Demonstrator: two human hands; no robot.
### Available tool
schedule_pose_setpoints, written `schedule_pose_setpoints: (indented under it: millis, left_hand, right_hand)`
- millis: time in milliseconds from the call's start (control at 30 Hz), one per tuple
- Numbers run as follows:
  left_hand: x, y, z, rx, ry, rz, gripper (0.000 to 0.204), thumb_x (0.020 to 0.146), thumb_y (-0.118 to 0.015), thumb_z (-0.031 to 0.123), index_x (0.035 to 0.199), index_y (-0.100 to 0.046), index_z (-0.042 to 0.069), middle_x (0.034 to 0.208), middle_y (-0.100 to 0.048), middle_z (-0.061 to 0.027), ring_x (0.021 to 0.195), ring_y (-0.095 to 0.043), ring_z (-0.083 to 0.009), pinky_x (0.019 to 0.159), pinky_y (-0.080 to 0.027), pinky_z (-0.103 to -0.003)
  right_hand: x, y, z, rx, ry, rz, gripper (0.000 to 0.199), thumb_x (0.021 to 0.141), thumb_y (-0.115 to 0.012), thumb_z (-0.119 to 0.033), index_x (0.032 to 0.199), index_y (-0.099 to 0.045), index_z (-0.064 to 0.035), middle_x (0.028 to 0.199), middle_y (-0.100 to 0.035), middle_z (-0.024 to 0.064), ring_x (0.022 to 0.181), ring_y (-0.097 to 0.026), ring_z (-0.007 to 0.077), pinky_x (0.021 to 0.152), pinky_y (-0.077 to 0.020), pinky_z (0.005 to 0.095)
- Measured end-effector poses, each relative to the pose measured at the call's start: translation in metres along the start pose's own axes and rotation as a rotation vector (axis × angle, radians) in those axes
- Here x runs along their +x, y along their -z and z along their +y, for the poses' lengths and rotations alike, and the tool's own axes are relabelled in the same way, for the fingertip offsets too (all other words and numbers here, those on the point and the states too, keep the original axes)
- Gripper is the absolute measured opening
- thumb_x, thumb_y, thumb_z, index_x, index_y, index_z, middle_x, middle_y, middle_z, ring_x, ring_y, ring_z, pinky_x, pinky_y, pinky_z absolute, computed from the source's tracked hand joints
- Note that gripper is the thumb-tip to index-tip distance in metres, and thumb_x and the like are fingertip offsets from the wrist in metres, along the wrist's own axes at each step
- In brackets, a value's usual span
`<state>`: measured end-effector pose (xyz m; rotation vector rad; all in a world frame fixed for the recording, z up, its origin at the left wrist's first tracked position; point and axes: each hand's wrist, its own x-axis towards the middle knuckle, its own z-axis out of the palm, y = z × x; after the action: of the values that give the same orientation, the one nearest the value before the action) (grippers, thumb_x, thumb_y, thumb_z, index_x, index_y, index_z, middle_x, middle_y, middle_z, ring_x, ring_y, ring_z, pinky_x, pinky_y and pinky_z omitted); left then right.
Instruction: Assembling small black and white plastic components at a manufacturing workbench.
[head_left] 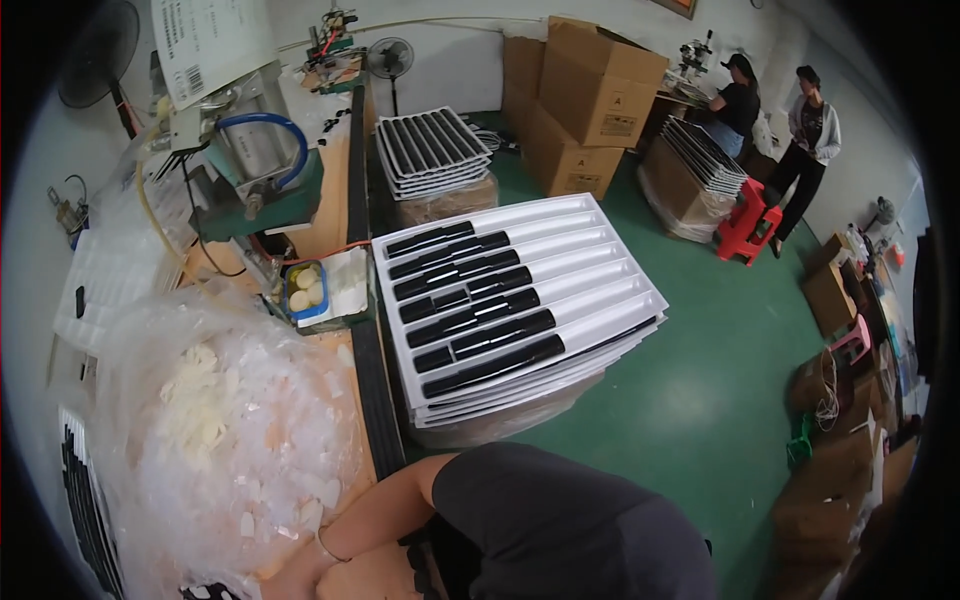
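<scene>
Reaching in from the lower edge, what looks like my right arm in a dark sleeve bends toward the workbench. My right hand [287,579] is cut off by the lower edge, and its fingers are hidden. It lies by a clear plastic bag [335,455] spread over the bench, with many small white and cream pieces [205,400] on it. A dark object [208,592], too cropped to name, shows at the bottom edge left of the hand. My left hand is out of sight.
Right of the bench stands a stack of white trays [600,262] with black tubes [490,365] in several slots. A press machine [255,185] and a blue-rimmed container [305,290] sit farther along. Beyond are cartons [590,90], red stools [745,225] and two people [812,130].
</scene>
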<state>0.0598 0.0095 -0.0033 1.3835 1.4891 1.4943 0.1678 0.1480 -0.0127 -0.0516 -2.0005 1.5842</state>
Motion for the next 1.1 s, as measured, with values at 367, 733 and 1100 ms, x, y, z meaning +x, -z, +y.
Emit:
schedule_pose_setpoints:
  millis: [367,733,1100]
  left_hand:
    - [-0.010,0.063,-0.053,0.132,-0.024,0.209,0.026,0.085,-0.065,0.002,0.108,-0.054,0.001,0.100,-0.059,-0.0081,0.088,-0.058,-0.0155,0.081,-0.049,-0.028]
    - [-0.001,0.040,0.015,0.251,-0.134,0.153,0.034,0.077,-0.068,-0.008,0.110,-0.063,0.000,0.093,-0.063,-0.0056,0.081,-0.059,-0.0112,0.072,-0.046,-0.022]
    - [0.004,0.039,0.027,0.339,-0.300,0.149,0.035,0.071,-0.072,-0.005,0.105,-0.065,0.001,0.090,-0.062,-0.0104,0.076,-0.062,-0.0212,0.066,-0.051,-0.028]
  right_hand:
    - [-0.003,0.021,-0.039,-0.119,-0.163,0.342,0.022,0.080,-0.073,-0.010,0.096,-0.062,-0.0010,0.080,-0.062,0.0053,0.070,-0.059,0.0085,0.063,-0.0503,0.0255]
    - [0.003,-0.016,-0.065,-0.407,0.236,0.215,0.022,0.072,-0.070,0.006,0.092,-0.068,-0.0035,0.086,-0.062,0.0090,0.072,-0.061,0.0209,0.061,-0.0491,0.0282]
    - [-0.002,-0.026,-0.064,-0.369,0.107,0.097,0.023,0.073,-0.070,0.006,0.093,-0.068,-0.0049,0.096,-0.058,0.0076,0.082,-0.058,0.0188,0.071,-0.0486,0.0281]
